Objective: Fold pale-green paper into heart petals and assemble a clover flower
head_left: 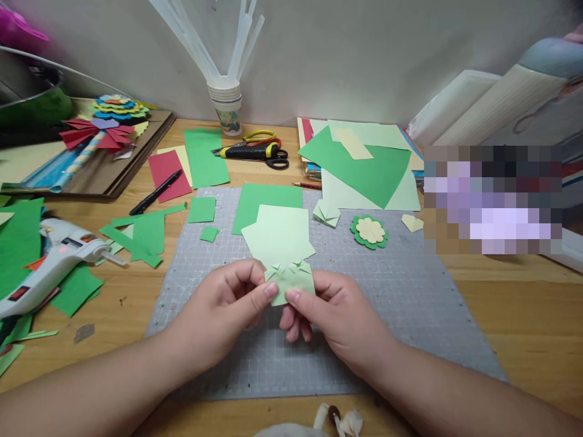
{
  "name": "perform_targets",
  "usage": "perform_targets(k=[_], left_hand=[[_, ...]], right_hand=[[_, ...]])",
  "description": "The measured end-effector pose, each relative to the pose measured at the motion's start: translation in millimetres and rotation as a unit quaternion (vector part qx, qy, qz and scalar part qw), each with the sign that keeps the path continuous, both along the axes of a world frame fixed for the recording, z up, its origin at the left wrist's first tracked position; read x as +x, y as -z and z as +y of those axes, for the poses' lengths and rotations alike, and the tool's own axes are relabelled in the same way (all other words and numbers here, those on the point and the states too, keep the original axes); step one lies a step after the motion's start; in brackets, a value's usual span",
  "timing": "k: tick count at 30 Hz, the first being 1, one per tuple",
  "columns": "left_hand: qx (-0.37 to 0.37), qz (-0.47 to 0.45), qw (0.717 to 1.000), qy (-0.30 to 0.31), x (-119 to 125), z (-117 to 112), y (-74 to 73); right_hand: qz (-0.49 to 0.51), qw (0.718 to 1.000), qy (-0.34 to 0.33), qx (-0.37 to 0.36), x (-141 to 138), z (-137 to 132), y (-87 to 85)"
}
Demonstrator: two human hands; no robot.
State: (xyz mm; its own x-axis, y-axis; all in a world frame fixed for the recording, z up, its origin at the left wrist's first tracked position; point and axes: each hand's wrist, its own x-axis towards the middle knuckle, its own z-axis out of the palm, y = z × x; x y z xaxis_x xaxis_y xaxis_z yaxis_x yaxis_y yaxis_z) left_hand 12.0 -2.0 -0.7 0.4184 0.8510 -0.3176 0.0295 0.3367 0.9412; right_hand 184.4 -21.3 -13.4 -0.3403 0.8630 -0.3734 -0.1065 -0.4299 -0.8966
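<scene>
Between both hands is a small pale green piece of paper (291, 280), its upper edge pinched into small pointed folds. My left hand (234, 297) grips its left side with thumb in front and fingers behind. At its lower right, my right hand (330, 306) pinches it the same way, the other fingers curled below. Just behind lie pale green sheets (282, 233) over a darker green sheet (268, 197). A folded pale green piece (327, 213) and a layered green and cream paper flower (370, 231) rest to the right on the grey cutting mat (392, 303).
A glue gun (59, 261) with a lit red light lies at left among green scraps (141, 233). Toward the back are scissors (276, 159), a black and yellow cutter (248, 150), a pen (155, 192) and stacked cups (226, 106) with clear sticks. Coloured paper (373, 170) is piled back right.
</scene>
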Motion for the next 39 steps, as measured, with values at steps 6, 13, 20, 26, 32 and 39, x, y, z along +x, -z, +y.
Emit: perform_targets(k=[6, 13, 20, 26, 32, 39], left_hand=[[0.016, 0.027, 0.999, -0.004, 2.6, -0.5, -1.3], [0.102, 0.021, 0.995, -0.006, 4.3, -5.2, -0.9], [0.086, -0.036, 0.995, -0.030, 2.5, -6.5, 1.8], [0.117, 0.003, 0.993, -0.028, -4.3, -2.2, 5.4], [0.146, -0.037, 0.984, 0.099, 2.2, 0.7, -0.7], [0.124, -0.014, 0.990, 0.072, 4.1, 1.0, -5.9]], right_hand=[[0.005, 1.000, 0.004, 0.000, -0.4, -0.2, 0.7], [0.025, 1.000, -0.003, -0.007, -1.6, -0.5, -0.5], [0.075, 0.997, 0.019, -0.008, -2.0, -4.5, 0.3], [0.085, 0.995, 0.057, -0.001, -0.5, -3.4, -0.4], [0.063, 0.997, 0.039, 0.007, -2.0, -2.2, 1.5], [0.044, 0.998, 0.038, -0.011, -2.0, -1.5, 2.3]])
